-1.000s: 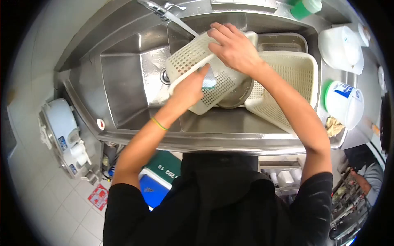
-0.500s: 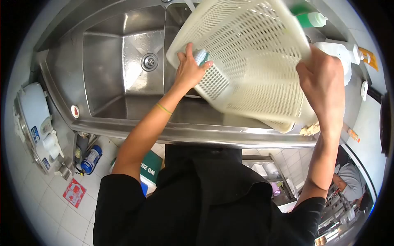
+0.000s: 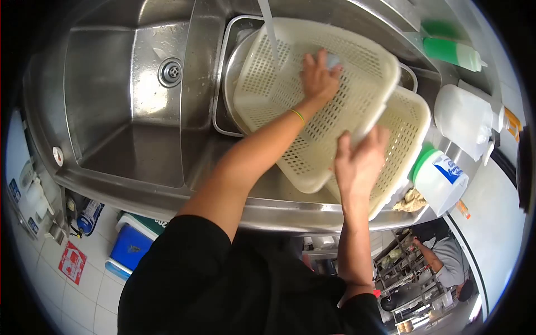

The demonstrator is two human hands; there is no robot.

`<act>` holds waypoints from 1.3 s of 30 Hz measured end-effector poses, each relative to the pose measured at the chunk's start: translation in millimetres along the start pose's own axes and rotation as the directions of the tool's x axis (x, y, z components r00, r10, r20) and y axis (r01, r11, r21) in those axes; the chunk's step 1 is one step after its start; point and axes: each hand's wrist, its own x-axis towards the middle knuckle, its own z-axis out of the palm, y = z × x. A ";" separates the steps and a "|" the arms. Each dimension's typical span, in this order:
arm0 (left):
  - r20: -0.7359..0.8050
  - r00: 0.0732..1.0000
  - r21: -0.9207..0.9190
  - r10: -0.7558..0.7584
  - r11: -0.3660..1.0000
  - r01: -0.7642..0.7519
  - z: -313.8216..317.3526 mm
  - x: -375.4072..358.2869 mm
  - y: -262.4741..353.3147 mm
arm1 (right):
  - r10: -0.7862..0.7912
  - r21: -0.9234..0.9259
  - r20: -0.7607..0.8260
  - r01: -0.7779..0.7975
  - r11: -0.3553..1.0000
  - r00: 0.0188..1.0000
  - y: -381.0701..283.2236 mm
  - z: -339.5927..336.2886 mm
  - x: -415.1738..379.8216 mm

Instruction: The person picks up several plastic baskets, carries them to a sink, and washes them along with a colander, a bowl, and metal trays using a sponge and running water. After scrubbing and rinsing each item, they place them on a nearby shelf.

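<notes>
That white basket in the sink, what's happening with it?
A person is washing a perforated plastic basket over a steel sink. The right hand grips its lower rim, while the left hand presses a sponge inside it. Water streams onto the basket. A second basket lies beneath.

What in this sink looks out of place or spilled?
Nothing stands out. The left hand presses a sponge inside the tilted basket, the right hand grips its rim, and water falls into it.

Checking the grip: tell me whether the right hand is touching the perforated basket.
Touching. The head view shows the right hand with fingers clamped over the rim of the perforated basket.
</notes>
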 end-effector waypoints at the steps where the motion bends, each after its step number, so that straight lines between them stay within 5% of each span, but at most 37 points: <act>1: -0.019 0.997 -0.047 0.071 0.996 -0.071 -2.0 -8.9 12.7 | -0.046 -0.040 -0.095 0.042 0.998 0.994 -2.0 -9.9 2.7; 5: 0.163 0.899 -0.453 0.407 0.840 -0.298 0.6 -67.5 38.3 | -0.233 -0.094 -0.330 0.214 0.972 0.915 25.1 -4.3 10.0; 6: 0.178 0.816 -0.608 0.550 0.714 -0.349 5.9 -78.1 41.2 | 0.039 0.168 -0.212 -0.003 0.986 0.976 35.2 3.0 2.2; 7: 0.171 0.820 -0.606 0.547 0.714 -0.350 9.9 -78.4 28.9 | 0.021 0.181 -0.232 0.022 0.983 0.972 46.2 8.5 1.3; 9: 0.237 0.602 -0.407 0.763 0.640 -0.651 6.2 -67.4 -5.0 | -0.003 0.206 -0.254 0.057 0.977 0.967 66.7 23.8 0.3; 10: 0.234 0.602 -0.401 0.763 0.640 -0.655 2.0 -53.7 -15.1 | 0.016 0.209 -0.261 0.041 0.977 0.965 74.9 33.8 -1.2; 12: 0.241 0.308 -0.065 0.920 0.332 -0.941 -1.4 -23.3 -40.7 | 0.034 0.211 -0.252 0.021 0.977 0.967 79.4 43.8 0.2; 14: 0.421 0.414 0.173 0.807 0.377 -0.910 -4.3 6.3 -58.0 | 0.143 0.177 -0.313 -0.090 0.980 0.939 69.3 44.0 2.9; 16: 0.017 0.731 0.135 0.682 0.723 -0.677 -21.5 44.7 -90.8 | 0.156 0.134 -0.341 -0.117 0.984 0.927 63.7 39.3 3.3; 18: 0.167 0.885 0.574 0.434 0.687 -0.445 -65.7 58.9 -125.7 | 0.095 0.239 -0.426 0.011 0.971 0.900 55.0 39.0 3.7; 20: 0.219 0.913 0.565 0.345 0.718 -0.407 -81.0 32.8 -147.8 | 0.063 0.295 -0.311 0.033 0.955 0.948 38.7 43.2 6.4; 22: 0.190 0.981 0.551 -0.040 0.831 -0.073 -72.3 -14.8 -162.3 | 0.094 0.416 -0.370 0.074 0.906 0.924 27.4 58.2 10.7; 25: 0.216 0.976 0.532 -0.026 0.841 -0.096 -57.9 -54.4 -141.5 | -0.049 0.391 -0.459 0.251 0.886 0.887 28.5 50.2 23.2; 27: 0.348 0.901 0.246 -0.257 0.953 0.177 -53.7 -63.4 -108.8 | -0.077 0.372 -0.397 0.237 0.897 0.915 31.6 40.3 27.1; 29: 0.328 0.922 0.102 -0.207 0.978 0.183 -37.9 -75.3 -78.6 | -0.109 0.390 -0.362 0.257 0.884 0.926 34.9 42.0 32.1; 31: 0.261 0.962 -0.185 0.084 0.982 -0.035 -19.4 -91.2 -48.4 | -0.072 0.411 -0.350 0.222 0.884 0.934 33.2 43.1 34.6; 33: 0.123 0.900 -0.266 0.418 0.888 -0.376 10.5 -92.9 -8.8 | -0.010 0.401 -0.318 0.144 0.904 0.948 28.1 44.5 35.1; 34: 0.113 0.903 -0.268 0.415 0.888 -0.375 10.5 -85.6 -4.8 | -0.021 0.398 -0.317 0.153 0.905 0.948 25.5 39.5 35.8; 36: 0.012 0.706 -0.161 0.708 0.699 -0.697 14.4 -56.5 4.2 | 0.009 0.334 -0.284 0.090 0.938 0.959 27.4 23.2 39.8; 38: -0.014 0.509 0.216 0.860 0.500 -0.839 -4.3 -23.7 -2.1 | -0.024 0.323 -0.312 0.130 0.937 0.950 32.5 20.6 40.5; 39: -0.034 0.712 0.208 0.701 0.702 -0.681 -12.6 -6.2 -8.9 | 0.012 0.283 -0.254 0.062 0.957 0.967 26.1 18.1 36.0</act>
